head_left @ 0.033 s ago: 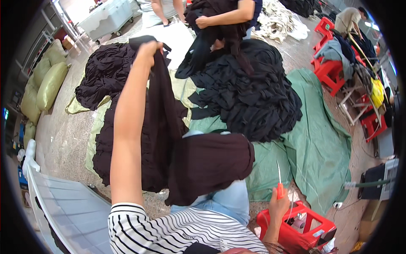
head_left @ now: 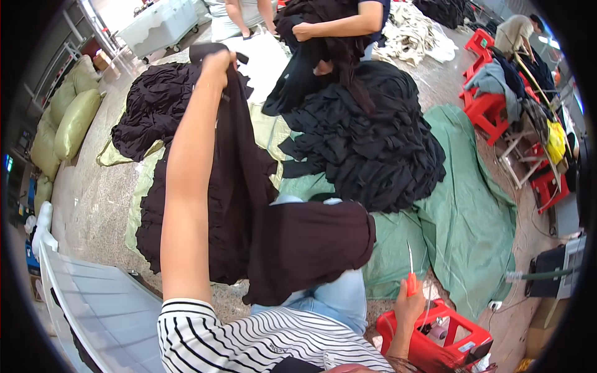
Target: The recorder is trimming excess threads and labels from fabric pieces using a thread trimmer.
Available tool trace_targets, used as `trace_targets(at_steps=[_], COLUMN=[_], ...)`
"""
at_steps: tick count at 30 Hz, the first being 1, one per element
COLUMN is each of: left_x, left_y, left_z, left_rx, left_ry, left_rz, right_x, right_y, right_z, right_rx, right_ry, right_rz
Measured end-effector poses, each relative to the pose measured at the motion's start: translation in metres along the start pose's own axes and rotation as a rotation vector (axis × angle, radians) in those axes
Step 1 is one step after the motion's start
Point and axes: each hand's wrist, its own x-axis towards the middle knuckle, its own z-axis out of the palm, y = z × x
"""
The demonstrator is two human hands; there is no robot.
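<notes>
The dark garment (head_left: 249,205) covers most of the person's lap and hides the fingertips of the left hand (head_left: 217,62). The co-worker (head_left: 336,25) is cut off above the chest. The tool (head_left: 410,267) in the right hand (head_left: 407,308) is too thin to identify.

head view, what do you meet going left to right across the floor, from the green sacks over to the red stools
green sacks → small dark clothes pile → held-up dark garment in the left hand → big dark clothes pile → green tarp → red stools
</notes>
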Motion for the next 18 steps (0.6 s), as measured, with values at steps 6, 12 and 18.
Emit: trace_targets(at_steps=[6, 12, 18], left_x=[0.062, 0.088, 0.088], left_y=[0.117, 0.08, -0.181], left_z=[0.061, 0.068, 0.094], left_rx=[-0.444, -0.478, -0.065], left_ry=[0.284, 0.168, -0.013], left_rz=[0.647, 0.782, 0.288], right_x=[0.024, 0.043, 0.048], right_y=[-0.029, -0.053, -0.05], right_z=[0.004, 0.021, 0.035], right_rx=[-0.111, -0.165, -0.145], right_ry=[0.023, -0.007, -0.065], right_rz=[0.078, 0.084, 0.095])
